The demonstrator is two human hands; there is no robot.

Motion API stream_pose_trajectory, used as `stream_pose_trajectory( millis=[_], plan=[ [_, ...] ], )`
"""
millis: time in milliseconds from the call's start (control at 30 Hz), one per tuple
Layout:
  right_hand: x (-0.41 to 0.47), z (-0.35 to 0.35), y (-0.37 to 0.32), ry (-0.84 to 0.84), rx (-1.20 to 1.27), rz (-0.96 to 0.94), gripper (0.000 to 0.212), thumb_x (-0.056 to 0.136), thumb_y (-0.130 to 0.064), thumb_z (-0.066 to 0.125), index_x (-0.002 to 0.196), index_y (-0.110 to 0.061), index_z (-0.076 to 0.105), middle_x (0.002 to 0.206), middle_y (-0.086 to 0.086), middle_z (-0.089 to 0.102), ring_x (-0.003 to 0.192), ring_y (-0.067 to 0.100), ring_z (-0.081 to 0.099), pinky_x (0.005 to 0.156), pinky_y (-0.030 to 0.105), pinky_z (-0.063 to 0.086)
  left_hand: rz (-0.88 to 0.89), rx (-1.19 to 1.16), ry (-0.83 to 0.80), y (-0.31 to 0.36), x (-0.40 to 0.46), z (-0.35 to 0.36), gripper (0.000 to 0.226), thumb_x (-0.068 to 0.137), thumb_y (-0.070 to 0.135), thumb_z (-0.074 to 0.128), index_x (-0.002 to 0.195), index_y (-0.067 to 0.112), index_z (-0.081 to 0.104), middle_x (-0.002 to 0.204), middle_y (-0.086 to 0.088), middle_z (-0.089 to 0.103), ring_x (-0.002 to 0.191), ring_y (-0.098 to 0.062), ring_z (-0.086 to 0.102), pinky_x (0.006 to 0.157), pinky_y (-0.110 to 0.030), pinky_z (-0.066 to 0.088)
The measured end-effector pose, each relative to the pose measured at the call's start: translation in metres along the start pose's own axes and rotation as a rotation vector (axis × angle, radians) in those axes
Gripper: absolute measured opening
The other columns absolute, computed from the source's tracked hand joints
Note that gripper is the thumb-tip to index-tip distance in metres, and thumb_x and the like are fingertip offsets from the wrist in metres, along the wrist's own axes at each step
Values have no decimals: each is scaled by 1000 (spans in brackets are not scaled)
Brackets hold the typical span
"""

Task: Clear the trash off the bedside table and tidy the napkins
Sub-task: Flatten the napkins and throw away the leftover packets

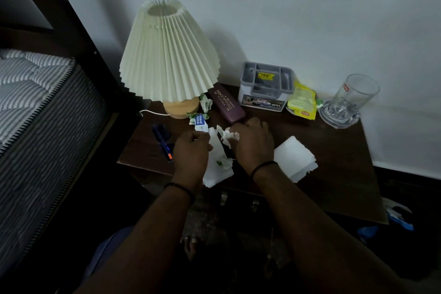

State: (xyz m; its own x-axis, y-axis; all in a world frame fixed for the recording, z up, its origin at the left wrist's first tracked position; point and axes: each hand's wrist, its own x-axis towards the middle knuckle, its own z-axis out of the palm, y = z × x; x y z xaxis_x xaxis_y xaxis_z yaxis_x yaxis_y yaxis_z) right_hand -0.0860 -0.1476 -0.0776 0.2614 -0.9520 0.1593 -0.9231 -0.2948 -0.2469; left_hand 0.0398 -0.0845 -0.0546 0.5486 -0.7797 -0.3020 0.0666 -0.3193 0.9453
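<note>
Two hands are over the front of the surface (pixel 334 150). A crumpled tissue (pixel 228 135) is gripped in the curled fingers of the right hand (pixel 253 143). The left hand (pixel 192 150) is closed on the edge of a flat napkin (pixel 218 169), with the blue-labelled wrapper (pixel 200 122) at its fingertips; which of the two is pinched cannot be told.

Trash left on the surface: a leaf-print scrap (pixel 205 102) by the lamp (pixel 169 55), a yellow packet (pixel 301 102) between the grey box (pixel 267 86) and the glass (pixel 348 100). A second napkin (pixel 294 159) lies just right of the right wrist, overhanging the front edge.

Judged step: trash being gathered, early in the task. Best done by bunching all scraps into one hand first, napkins left flat. The wrapper should be lifted clear, not dragged, so the pen (pixel 162 141) is not knocked. Lamp and glass are to be kept clear of. Napkins to be squared and stacked afterwards.
</note>
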Motion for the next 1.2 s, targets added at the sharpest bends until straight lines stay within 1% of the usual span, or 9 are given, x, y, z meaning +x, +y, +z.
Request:
stream_pose_trajectory(
  millis=[167, 333, 433, 567, 633, 733, 900, 1033, 1200],
  plan=[
    [-2, -8, 12, -5, 181, 57, 12, 84, -16, 58, 92, -19, 67, 105, 11, 56, 100, 32, 52, 79, 34, 46, 14, 18, -19, 0, -1, 0, 20, 95, 15, 56, 75, 17, 60, 74, -9, 62, 53, -18, 46, 53, -26, 32],
    [-4, -21, 25, 22, 339, 82, 12, 86, -13, 58, 90, -14, 68, 96, 6, 67, 96, 25, 57, 86, 39, 46, 18, 48, -53, 1, -3, 0, 12, 94, 9, 55, 92, 3, 65, 74, -11, 63, 52, -16, 50, 48, -23, 35],
    [-9, -34, 22, 61, 734, 259, 7, 84, -11, 68, 89, -11, 72, 88, 4, 72, 86, 21, 65, 77, 34, 53, 12, 42, -105, 5, -8, 1, 11, 93, 5, 54, 97, 3, 64, 72, -10, 63, 45, -11, 53, 37, -19, 37],
    [-13, -53, 20, -210, 1278, 502, 10, 88, -12, 66, 96, -17, 69, 84, 1, 71, 72, 13, 65, 53, 21, 52, 61, -36, -195, 13, -19, 5, 20, 93, 14, 60, 113, 10, 64, 82, -13, 63, 60, -18, 58, 45, -20, 43],
    [-17, -59, 20, -294, 1294, 475, 16, 89, -13, 64, 105, -11, 68, 89, 5, 70, 74, 15, 63, 54, 23, 50, 76, -101, -283, 18, -25, 8, 22, 94, 21, 60, 116, 20, 64, 89, -11, 67, 70, -19, 62, 57, -27, 49],
    [-23, -62, 13, -248, 1162, 351, 15, 86, -15, 69, 100, -9, 70, 83, 6, 71, 69, 11, 62, 54, 21, 48, 29, -197, -385, 21, -30, 9, 20, 94, 26, 60, 113, 21, 66, 101, -14, 71, 80, -24, 68, 66, -33, 54],
    [-26, -61, 1, -244, 1083, 186, 20, 84, -10, 72, 104, -7, 73, 87, 8, 75, 68, 5, 67, 57, 14, 49, -16, -239, -337, 18, -27, 5, 21, 93, 16, 63, 95, -3, 70, 80, -20, 63, 66, -21, 64, 58, -24, 55],
    [-25, -63, 1, -350, 1189, 169, 33, 82, -3, 73, 114, -4, 67, 91, 6, 73, 70, 2, 68, 62, 14, 53, -103, -345, -277, 19, -19, 2, 17, 96, 11, 57, 82, 5, 66, 67, -9, 68, 57, -18, 67, 55, -26, 58],
    [-22, -62, 11, -323, 1174, 241, 27, 79, 4, 73, 105, 1, 69, 96, 15, 73, 79, 16, 70, 74, 23, 59, -180, -391, -244, 17, -13, 2, 16, 97, 9, 53, 84, 4, 59, 77, -15, 63, 66, -24, 65, 54, -26, 58]
  ],
)
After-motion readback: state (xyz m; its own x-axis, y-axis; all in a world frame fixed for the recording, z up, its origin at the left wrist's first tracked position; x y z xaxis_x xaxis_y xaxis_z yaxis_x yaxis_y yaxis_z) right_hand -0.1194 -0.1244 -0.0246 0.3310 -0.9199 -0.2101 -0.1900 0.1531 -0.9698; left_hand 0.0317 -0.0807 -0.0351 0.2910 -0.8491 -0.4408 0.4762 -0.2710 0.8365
